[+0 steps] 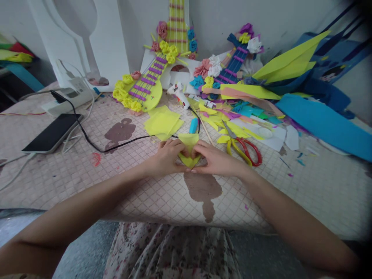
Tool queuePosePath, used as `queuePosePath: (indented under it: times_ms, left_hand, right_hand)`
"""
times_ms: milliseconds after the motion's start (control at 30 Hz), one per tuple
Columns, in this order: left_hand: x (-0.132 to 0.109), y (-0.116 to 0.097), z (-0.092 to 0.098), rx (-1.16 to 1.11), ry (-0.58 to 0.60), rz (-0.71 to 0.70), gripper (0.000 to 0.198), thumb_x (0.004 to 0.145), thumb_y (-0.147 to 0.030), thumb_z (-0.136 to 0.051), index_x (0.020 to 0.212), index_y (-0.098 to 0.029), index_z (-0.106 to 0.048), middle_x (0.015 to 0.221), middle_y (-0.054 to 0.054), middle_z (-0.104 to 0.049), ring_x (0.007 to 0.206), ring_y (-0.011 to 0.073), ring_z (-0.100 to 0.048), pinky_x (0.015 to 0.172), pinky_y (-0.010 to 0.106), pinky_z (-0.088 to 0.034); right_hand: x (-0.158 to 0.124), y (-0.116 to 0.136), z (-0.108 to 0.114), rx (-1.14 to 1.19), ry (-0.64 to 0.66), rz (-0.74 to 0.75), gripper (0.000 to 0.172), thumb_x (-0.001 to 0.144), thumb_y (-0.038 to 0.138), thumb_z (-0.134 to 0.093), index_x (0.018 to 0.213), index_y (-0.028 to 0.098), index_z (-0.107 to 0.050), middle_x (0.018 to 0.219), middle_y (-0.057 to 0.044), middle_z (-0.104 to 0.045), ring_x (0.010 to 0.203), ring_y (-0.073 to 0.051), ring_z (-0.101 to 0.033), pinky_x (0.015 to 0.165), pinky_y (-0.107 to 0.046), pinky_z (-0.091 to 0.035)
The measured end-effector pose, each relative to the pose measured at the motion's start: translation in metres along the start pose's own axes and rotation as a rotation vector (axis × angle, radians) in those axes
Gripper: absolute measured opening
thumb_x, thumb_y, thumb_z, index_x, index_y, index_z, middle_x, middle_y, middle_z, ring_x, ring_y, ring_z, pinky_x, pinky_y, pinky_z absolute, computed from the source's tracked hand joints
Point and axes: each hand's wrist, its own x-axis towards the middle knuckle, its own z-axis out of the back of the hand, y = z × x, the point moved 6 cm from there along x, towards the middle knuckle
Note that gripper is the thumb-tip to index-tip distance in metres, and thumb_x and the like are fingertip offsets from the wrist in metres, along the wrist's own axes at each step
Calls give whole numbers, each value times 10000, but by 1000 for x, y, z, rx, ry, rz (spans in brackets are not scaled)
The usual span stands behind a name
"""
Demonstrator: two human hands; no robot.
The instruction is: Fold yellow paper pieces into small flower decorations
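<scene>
A small sheet of yellow paper (188, 140) stands between my two hands close to the table's front edge, its lower end narrowing to a point. My left hand (170, 157) pinches it from the left, fingers curled. From the right, my right hand (214, 158) grips the other side, and the two thumb tips nearly meet at the bottom. Just beyond my left hand lies a stack of yellow paper squares (163, 121). Scissors (242, 145) with red and yellow handles rest right of my right hand. A blue stick-like piece (193, 125) lies behind the held paper.
Paper-flower-covered guitar models (148, 83) lean at the back, with a hot glue gun (179, 95) before them. Paper strips and scraps (247, 112) heap at the right. A phone (52, 133), power strip (68, 95) and black cable (122, 144) occupy the left.
</scene>
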Motion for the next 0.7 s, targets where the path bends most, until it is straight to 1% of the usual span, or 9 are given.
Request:
queuePosePath:
  times_ms: [100, 200, 400, 700]
  left_hand:
    - [0, 0, 2, -19, -8, 5, 190, 794, -364, -625, 860, -193, -574, 974, 42, -603, 986, 221, -521, 855, 380, -344]
    - [0, 0, 2, -10, -18, 20, 112, 826, -298, -574, 843, -187, -580, 964, 44, -607, 979, 218, -525, 858, 386, -343]
    - [0, -1, 1, 12, -40, 50, 33, 791, -212, -577, 800, -181, -583, 944, 49, -607, 972, 229, -519, 870, 413, -341]
    - [1, -2, -1, 13, -63, 47, 43, 782, -187, -566, 743, -171, -573, 921, 45, -599, 956, 220, -521, 880, 410, -345]
  right_hand:
    - [1, -3, 2, 24, -11, 15, 174, 806, 282, -618, 886, 198, -489, 939, -41, -507, 837, -170, -506, 706, -283, -411]
    - [2, -4, 3, 27, -33, 9, 68, 833, 188, -551, 860, 191, -489, 901, -30, -502, 782, -148, -497, 669, -267, -394]
    - [4, -4, 1, 17, -60, -14, 77, 813, 127, -546, 807, 188, -500, 868, -18, -490, 766, -136, -498, 676, -260, -390]
    - [4, -4, -2, -5, -85, -10, 65, 809, 140, -547, 776, 183, -511, 846, -16, -484, 731, -129, -491, 659, -256, -381]
